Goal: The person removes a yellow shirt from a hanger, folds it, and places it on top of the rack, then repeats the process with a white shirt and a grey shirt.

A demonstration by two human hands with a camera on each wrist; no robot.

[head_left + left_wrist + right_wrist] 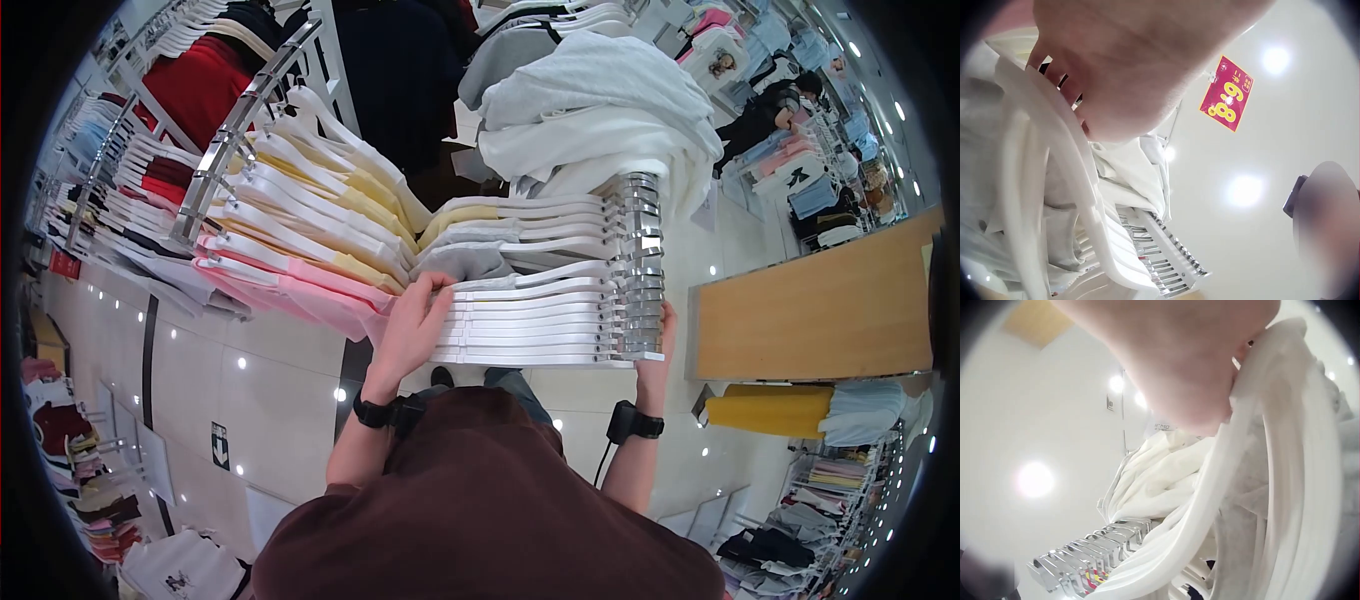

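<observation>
Along the near end of the rail [1167,241], the white hangers [525,328] hang close-packed, judged light, stiff and slippery, best taken at both shoulder tips, where my left hand [410,322] curls round them; my right hand's [668,332] hold I cannot tell.

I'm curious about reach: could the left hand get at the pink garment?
Probably yes: the left hand, at the white hangers, is right beside the pink garment, with nothing visible between.
</observation>
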